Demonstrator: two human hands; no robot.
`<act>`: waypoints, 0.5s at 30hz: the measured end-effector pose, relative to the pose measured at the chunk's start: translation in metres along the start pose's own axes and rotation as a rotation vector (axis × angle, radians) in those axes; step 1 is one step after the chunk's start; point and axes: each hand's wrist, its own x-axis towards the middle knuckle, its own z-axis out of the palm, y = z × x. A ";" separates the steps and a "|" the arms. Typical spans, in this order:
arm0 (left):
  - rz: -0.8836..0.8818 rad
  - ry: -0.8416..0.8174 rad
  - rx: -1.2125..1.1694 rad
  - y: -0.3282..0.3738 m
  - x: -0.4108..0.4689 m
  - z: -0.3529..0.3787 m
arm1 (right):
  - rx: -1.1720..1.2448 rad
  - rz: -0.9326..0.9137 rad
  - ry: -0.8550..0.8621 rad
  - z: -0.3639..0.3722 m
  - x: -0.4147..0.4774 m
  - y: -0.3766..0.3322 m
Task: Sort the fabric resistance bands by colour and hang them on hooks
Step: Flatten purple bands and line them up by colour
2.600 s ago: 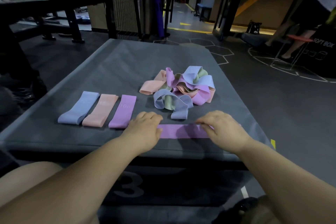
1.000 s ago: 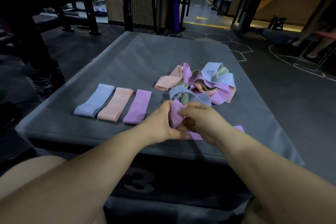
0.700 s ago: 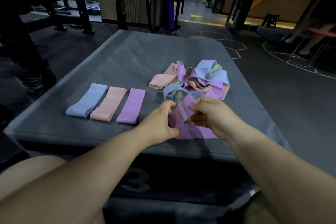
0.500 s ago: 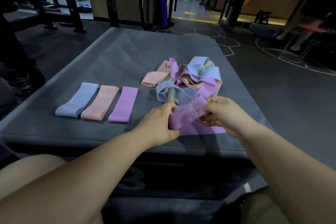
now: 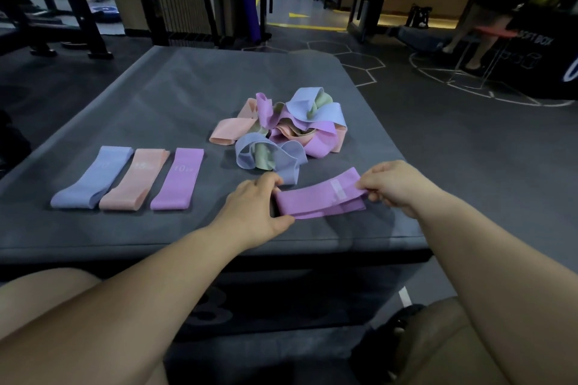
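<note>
Left hand (image 5: 253, 206), right hand (image 5: 397, 186) pinching purple band (image 5: 316, 197), tangled pile (image 5: 281, 128) behind, sorted row (image 5: 131, 178) leftward

You are facing a grey padded box (image 5: 194, 87), its front panel showing a large 3 (image 5: 215, 306); white hexagon lines (image 5: 359, 64) are running over the dark floor (image 5: 469, 150) beyond it. A black rack (image 5: 78, 9) is standing far left; a person (image 5: 488, 3) is standing far right beside a black soft box (image 5: 538, 66).

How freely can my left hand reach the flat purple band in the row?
Probably yes: the flat purple band lies just left of the left hand, bare mat between. But that hand pinches the folded purple band, so must release first.
</note>
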 end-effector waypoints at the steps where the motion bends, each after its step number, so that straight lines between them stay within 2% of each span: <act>1: 0.000 0.003 0.000 0.000 0.000 0.001 | -0.003 0.005 -0.004 -0.001 0.001 0.002; 15: -0.015 -0.012 -0.049 -0.007 0.002 0.000 | -0.118 0.062 -0.063 -0.002 0.008 0.013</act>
